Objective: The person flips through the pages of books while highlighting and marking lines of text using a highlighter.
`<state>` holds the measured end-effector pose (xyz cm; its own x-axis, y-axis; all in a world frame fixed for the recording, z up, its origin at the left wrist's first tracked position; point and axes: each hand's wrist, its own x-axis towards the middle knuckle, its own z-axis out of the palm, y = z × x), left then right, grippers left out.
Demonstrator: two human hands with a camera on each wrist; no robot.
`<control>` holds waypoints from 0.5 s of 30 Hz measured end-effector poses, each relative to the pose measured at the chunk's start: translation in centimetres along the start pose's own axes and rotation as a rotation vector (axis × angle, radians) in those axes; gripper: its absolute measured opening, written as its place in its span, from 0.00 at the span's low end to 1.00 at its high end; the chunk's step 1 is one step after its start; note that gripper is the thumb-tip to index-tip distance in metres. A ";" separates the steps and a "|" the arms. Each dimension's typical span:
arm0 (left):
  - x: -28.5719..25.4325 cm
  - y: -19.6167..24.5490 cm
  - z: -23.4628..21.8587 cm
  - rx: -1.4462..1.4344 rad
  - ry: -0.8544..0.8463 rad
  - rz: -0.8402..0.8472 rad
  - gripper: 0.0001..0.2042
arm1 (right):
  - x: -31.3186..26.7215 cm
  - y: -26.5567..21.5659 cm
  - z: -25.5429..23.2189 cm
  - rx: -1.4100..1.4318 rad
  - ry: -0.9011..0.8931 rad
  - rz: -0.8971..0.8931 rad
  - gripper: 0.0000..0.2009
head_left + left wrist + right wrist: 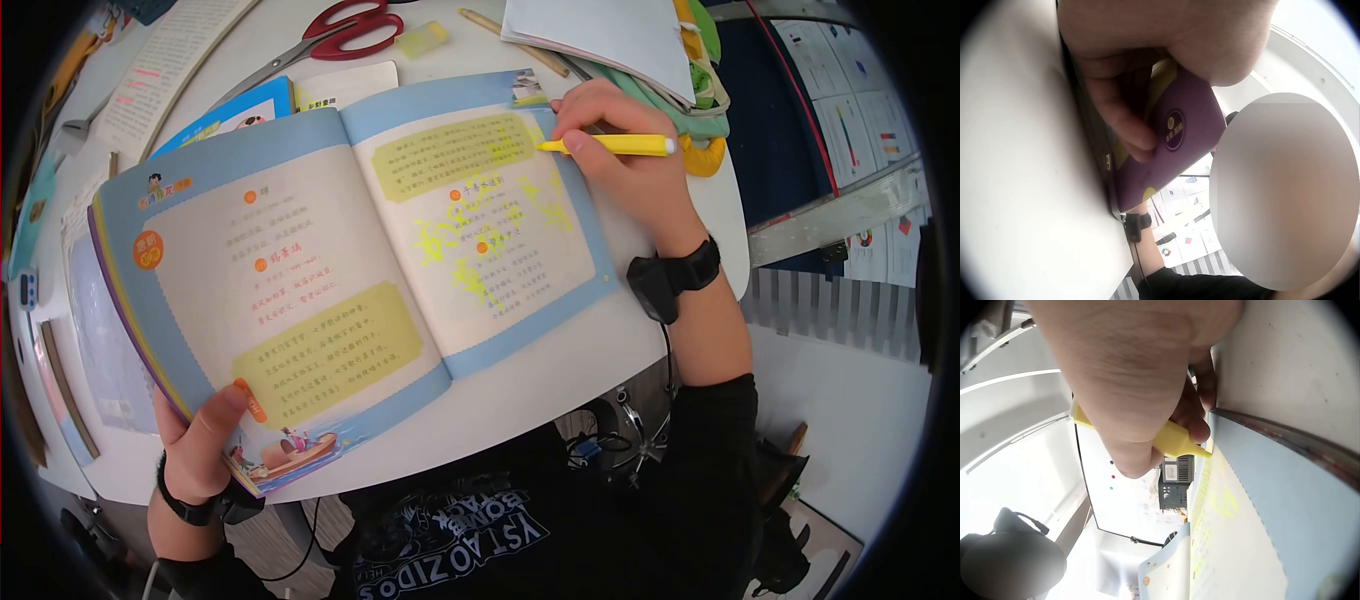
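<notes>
An open book (300, 240) with blue page borders lies tilted on the white table, yellow scribbles on its right page. The left hand (200, 440) grips its lower left corner, thumb on the page; in the left wrist view the fingers (1129, 131) lie against the purple cover (1191, 119). Between thumb and fingers the right hand (625, 160) pinches a yellow highlighter (625, 145), its tip at the upper right edge of the green text box. In the right wrist view, the highlighter (1175, 440) meets the page (1216, 500) near its border.
Red-handled scissors (350, 30), a yellow eraser-like block (421, 39) and a pencil (510, 40) lie beyond the book. White papers (610, 40) rest on a green case at the back right. Another printed book (170, 75) is at the upper left.
</notes>
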<state>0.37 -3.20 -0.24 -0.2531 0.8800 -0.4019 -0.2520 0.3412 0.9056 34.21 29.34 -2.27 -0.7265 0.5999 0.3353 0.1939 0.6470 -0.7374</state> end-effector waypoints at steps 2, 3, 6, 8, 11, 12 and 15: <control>0.0 0.0 0.2 -0.008 0.002 0.006 0.22 | 0.0 0.3 -0.1 -0.023 -0.008 -0.022 0.05; 0.0 0.0 0.2 -0.008 0.002 0.005 0.22 | -0.1 0.8 -0.3 -0.012 -0.018 -0.033 0.05; 0.0 -0.1 0.1 -0.012 0.006 0.008 0.22 | -0.1 0.7 -0.1 0.023 0.006 -0.004 0.05; 0.0 -0.1 0.3 -0.035 0.013 0.013 0.22 | -0.1 0.5 0.1 0.047 0.040 0.038 0.05; -0.1 0.0 0.0 -0.031 0.008 -0.005 0.23 | -0.2 0.5 0.1 0.006 0.040 0.053 0.04; -0.1 -0.1 0.0 -0.032 0.009 -0.006 0.23 | -0.2 0.7 0.0 0.018 0.030 0.032 0.04; -0.2 -0.3 -0.2 -0.043 0.023 -0.007 0.24 | -0.1 1.1 -0.4 0.017 -0.003 -0.017 0.04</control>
<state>0.29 -3.57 -0.49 -0.2723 0.8698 -0.4115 -0.2934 0.3322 0.8964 34.77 30.14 -2.90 -0.7315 0.5876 0.3458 0.1703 0.6486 -0.7418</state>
